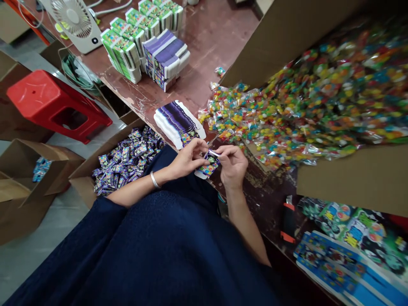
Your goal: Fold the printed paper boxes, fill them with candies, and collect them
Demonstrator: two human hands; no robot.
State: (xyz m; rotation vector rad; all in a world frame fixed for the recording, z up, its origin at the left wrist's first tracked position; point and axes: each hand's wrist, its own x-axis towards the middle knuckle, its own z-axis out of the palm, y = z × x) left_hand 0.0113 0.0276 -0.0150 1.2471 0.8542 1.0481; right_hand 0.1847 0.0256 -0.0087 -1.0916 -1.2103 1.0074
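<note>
Between my two hands, close to the table's edge, is a small purple printed candy box with a white flap sticking out at its lower end. My left hand, with a silver bangle on the wrist, pinches its left side. My right hand grips the top right corner, fingers bent. Just beyond my left hand lies a fanned stack of flat purple cartons. Small clear packets of colourful candy spill over the table past my right hand. Whether a packet is inside the box is hidden.
Banded bundles of green cartons and purple cartons stand behind, near a white fan. A cardboard box of filled purple boxes sits lower left, beside a red stool. A utility knife and blue cartons lie right.
</note>
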